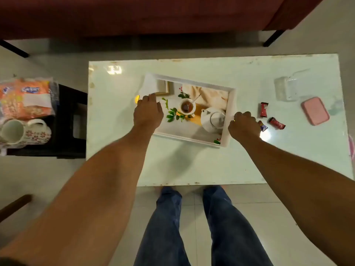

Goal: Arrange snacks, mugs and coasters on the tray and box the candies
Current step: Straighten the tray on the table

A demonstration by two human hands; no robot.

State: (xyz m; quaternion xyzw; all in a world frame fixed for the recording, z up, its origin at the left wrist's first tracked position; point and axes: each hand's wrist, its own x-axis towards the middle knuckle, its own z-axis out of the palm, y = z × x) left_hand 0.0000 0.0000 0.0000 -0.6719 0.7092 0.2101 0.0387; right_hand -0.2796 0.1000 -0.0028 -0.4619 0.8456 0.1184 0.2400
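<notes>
Your left grip (148,112) and right grip (244,125) each clasped one end of the tray (192,81), which sat skewed at desk (192,166) centre. The candies (264,110) lay at its 3 o'clock. The mugs (25,131) and snacks (25,96) stood off-desk at 9 o'clock.

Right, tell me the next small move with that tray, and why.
Probably straighten the printed tray square with the table edge and let go. Left hand and right hand grip its short ends, it sits skewed, and it carries nothing yet; mugs and snack packets wait on the black stool.
</notes>
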